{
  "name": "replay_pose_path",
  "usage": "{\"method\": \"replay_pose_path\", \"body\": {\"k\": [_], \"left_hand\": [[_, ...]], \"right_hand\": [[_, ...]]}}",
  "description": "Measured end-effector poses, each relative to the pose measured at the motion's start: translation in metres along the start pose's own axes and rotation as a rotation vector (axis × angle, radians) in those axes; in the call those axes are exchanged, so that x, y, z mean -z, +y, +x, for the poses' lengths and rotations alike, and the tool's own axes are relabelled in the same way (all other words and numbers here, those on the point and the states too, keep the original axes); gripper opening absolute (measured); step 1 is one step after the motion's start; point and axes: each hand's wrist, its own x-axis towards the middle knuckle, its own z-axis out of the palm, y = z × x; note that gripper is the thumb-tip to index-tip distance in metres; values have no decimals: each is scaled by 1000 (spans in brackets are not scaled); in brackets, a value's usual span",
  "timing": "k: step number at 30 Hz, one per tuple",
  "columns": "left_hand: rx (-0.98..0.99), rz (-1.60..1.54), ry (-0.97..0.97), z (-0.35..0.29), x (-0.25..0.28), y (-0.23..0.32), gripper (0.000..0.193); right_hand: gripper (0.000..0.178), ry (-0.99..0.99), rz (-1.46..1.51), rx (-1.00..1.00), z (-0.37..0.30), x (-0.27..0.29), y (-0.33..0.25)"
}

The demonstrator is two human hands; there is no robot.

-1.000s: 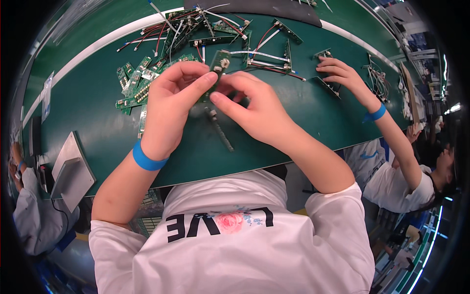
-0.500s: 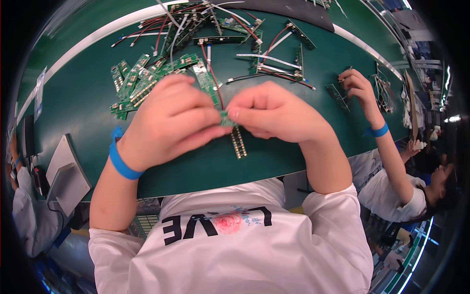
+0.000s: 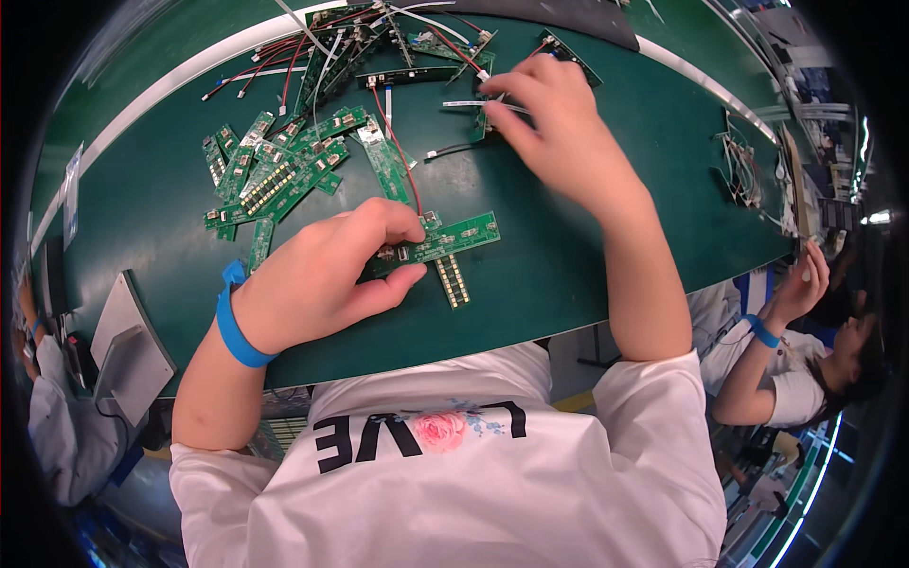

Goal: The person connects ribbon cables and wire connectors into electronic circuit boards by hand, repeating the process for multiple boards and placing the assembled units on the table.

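Note:
My left hand point(image 3: 346, 270) curls around one end of a long green circuit board point(image 3: 464, 237), its thumb below and fingers above. Under that board, a narrow strip with rows of yellowish pads point(image 3: 454, 281) points toward the table's near edge. A thin red wire point(image 3: 401, 142) runs from the board area up to a dark board point(image 3: 412, 79). My right hand point(image 3: 563, 128) is farther off, thumb and forefinger apart beside a white flat cable point(image 3: 464, 104) and a red-wire connector point(image 3: 483, 76). Its fingers partly hide the boards behind.
A loose pile of green circuit boards point(image 3: 275, 170) lies to the left. Wired boards point(image 3: 350, 57) tangle at the back. More wires point(image 3: 741, 161) lie at the right. A co-worker's hand point(image 3: 800, 284) is beyond the table's right edge. A grey panel point(image 3: 133, 346) stands at left.
My right hand has left the board and moved up and away to the wired boards. My left hand stays at the board, which is now uncovered. The co-worker's hand has withdrawn from the table.

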Motion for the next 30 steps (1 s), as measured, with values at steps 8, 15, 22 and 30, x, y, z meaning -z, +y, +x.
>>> {"method": "replay_pose_path", "body": {"k": [8,15,22,30], "left_hand": [[44,47,147,-1,1,0,35],[165,-69,385,0,1,-3,28],[258,-292,419,1,0,6,21],[426,-680,281,0,-1,2,22]], "right_hand": [[8,1,73,-113,11,0,9],[15,280,1381,-242,1,45,39],[12,269,840,-234,-18,63,-28],[5,-198,674,-195,-17,22,-58]]}}
